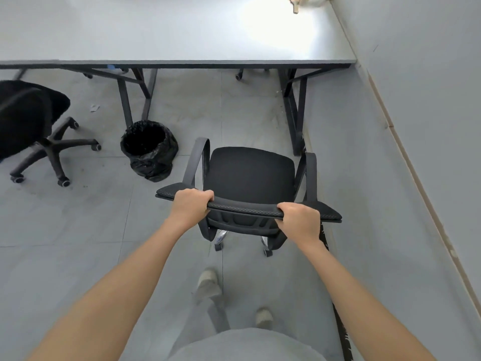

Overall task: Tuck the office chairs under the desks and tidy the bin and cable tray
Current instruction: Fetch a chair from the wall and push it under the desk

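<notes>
- Fingers (208, 196) of the left hand (190, 205) curl over the top edge of the office chair (250, 175) backrest; the right hand (299, 220) grips the same edge further along. Both hands are closed on the backrest.
- Location: the chair stands on the floor, facing the bench (182, 35), its seat short of the bench's front edge, near the right end. It is not yet tucked.
- Location: the bin (148, 149), lined with a black bag, stands on the floor just left of the chair, in front of a bench leg (125, 105). A second chair (31, 121) sits well apart at the left, also outside the bench.
- Cable tray: not identifiable in this view.
- Risk: the right armrest (311, 173) sits close to the right bench leg (294, 118). A straight push could catch it there and jam or swing the chair.
- Risk: the left armrest (200, 155) is near the bin; a drift leftward would likely knock or drag the bag.
- Risk: a dark strip (338, 321) lies along the floor beside the right foot; castors or shoes may snag it.
- Risk: armrest height against the bench's underside cannot be judged from here; a forceful push could strike the front edge.
</notes>
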Demonstrator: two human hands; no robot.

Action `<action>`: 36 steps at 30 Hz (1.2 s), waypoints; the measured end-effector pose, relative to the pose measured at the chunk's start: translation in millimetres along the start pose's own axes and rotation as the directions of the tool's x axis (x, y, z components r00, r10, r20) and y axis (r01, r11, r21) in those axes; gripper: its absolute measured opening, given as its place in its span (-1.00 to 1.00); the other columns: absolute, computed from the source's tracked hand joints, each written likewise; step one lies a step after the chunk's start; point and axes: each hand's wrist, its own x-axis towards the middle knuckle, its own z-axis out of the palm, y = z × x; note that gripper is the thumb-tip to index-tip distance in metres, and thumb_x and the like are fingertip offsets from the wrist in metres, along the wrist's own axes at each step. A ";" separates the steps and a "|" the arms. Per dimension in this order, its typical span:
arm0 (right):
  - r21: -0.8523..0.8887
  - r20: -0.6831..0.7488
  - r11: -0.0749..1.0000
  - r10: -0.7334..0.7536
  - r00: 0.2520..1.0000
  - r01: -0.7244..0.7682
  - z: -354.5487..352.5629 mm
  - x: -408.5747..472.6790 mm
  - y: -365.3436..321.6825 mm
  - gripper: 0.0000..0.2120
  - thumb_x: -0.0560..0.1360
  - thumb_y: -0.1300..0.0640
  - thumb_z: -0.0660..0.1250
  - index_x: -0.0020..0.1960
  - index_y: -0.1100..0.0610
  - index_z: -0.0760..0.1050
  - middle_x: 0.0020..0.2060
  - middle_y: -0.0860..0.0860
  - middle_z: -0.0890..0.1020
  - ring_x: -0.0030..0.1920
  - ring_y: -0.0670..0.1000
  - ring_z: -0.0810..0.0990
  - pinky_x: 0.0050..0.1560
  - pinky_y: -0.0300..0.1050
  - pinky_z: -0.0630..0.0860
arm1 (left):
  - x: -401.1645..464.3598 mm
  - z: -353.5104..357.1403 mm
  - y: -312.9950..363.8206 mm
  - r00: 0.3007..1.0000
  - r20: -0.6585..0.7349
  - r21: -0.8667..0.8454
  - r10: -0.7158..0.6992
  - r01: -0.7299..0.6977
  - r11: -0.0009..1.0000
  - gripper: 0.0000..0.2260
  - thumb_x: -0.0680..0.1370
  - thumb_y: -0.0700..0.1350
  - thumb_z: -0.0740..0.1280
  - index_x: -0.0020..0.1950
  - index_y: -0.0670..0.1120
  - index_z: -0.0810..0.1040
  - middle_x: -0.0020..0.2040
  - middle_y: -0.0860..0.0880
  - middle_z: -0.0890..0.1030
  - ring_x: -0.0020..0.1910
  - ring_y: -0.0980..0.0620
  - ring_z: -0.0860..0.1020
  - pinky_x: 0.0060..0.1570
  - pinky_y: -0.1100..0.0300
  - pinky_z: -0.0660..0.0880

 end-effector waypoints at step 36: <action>-0.039 0.084 0.968 -0.242 0.967 0.246 10.9 522.7 120.2 -0.86 0.32 0.06 0.41 -0.13 0.03 0.62 -0.24 -0.06 0.69 -0.23 0.07 0.65 -0.34 -0.15 0.51 | 429.1 -73.3 -54.0 0.984 0.100 -0.002 -0.148 0.149 0.989 -0.82 0.54 -0.05 0.18 0.04 -0.12 0.45 -0.05 -0.09 0.63 -0.05 -0.16 0.57 -0.24 0.12 0.33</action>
